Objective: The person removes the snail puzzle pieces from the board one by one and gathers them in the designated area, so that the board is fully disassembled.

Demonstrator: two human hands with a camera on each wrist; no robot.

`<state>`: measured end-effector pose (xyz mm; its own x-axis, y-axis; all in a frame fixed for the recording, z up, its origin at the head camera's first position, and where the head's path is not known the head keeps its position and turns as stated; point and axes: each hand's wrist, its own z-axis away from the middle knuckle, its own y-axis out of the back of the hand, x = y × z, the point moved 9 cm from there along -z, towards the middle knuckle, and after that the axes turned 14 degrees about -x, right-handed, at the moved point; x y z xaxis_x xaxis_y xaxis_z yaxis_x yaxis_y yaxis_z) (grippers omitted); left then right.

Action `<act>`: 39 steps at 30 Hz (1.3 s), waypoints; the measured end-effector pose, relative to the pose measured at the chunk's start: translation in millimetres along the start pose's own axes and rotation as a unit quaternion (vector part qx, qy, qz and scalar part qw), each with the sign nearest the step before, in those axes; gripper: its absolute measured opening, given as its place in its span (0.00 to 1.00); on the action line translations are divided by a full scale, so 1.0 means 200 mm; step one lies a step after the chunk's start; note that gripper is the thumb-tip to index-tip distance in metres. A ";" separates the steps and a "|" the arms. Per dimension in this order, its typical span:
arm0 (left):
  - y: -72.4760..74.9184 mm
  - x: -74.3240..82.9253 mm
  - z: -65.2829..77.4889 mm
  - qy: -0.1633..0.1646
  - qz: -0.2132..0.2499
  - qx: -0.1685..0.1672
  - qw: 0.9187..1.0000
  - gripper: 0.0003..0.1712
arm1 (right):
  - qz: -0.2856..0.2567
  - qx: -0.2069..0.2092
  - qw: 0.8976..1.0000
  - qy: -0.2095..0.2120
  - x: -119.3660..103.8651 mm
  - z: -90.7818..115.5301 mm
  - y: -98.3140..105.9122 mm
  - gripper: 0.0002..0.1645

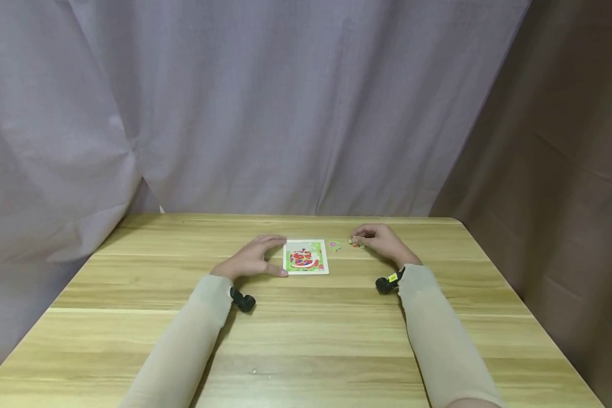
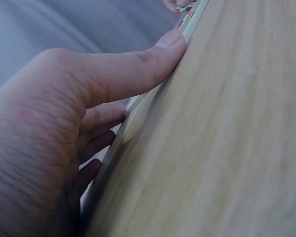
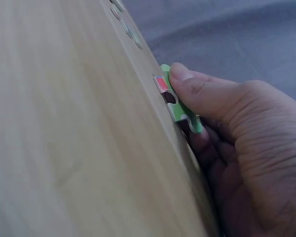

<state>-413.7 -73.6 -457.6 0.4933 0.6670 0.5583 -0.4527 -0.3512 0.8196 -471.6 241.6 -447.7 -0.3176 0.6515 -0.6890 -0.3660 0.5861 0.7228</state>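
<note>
A white-framed jigsaw puzzle with a red and green picture lies flat near the middle of the table, partly filled. My left hand holds its left side, thumb at the near corner and fingers along the far part; the left wrist view shows the thumb against the frame's edge. To the right of the frame, my right hand pinches a green jigsaw piece with a red patch, close to the tabletop. Its fingertips are partly hidden behind the piece.
Loose pink and green jigsaw pieces lie between the frame and my right hand. The wooden table reaches back to a grey curtain, with brown cloth at the right.
</note>
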 end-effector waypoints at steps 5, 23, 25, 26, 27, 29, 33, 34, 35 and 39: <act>-0.01 -0.01 0.00 0.000 -0.001 -0.001 1.000 0.60 | 0.011 -0.022 1.000 0.003 -0.02 -0.01 -0.05 0.13; -0.01 0.00 -0.01 0.004 -0.003 -0.007 1.000 0.61 | -0.003 -0.003 1.000 -0.001 -0.05 0.00 -0.07 0.14; -0.01 0.00 -0.01 0.001 -0.004 -0.005 1.000 0.60 | -0.001 -0.002 1.000 0.001 -0.05 0.00 -0.07 0.14; -0.01 0.01 -0.01 0.000 -0.004 -0.004 1.000 0.60 | -0.001 -0.003 1.000 0.002 -0.04 0.00 -0.06 0.14; 0.00 0.01 0.00 -0.002 -0.003 -0.002 1.000 0.60 | 0.001 -0.005 1.000 0.002 -0.04 0.00 -0.06 0.14; -0.01 0.02 0.00 -0.003 -0.006 -0.002 1.000 0.60 | 0.003 -0.007 1.000 0.002 -0.04 0.01 -0.07 0.15; -0.01 0.01 0.00 -0.003 -0.007 -0.004 1.000 0.60 | 0.001 -0.003 1.000 0.004 -0.04 0.01 -0.07 0.14; -0.01 0.01 0.00 -0.002 -0.007 -0.004 1.000 0.61 | 0.001 -0.001 1.000 0.004 -0.03 0.01 -0.07 0.14; -0.02 0.01 0.00 -0.002 -0.005 -0.004 1.000 0.61 | 0.005 0.000 1.000 0.005 -0.03 0.01 -0.08 0.13; -0.03 0.00 0.00 0.000 0.000 -0.005 1.000 0.61 | 0.015 0.000 1.000 0.004 -0.02 0.01 -0.09 0.12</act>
<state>-410.2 -70.9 -462.5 0.4932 0.6668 0.5586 -0.4597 -0.3454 0.8182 -463.0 229.4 -458.5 -0.3359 0.6650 -0.6671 -0.3561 0.5660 0.7435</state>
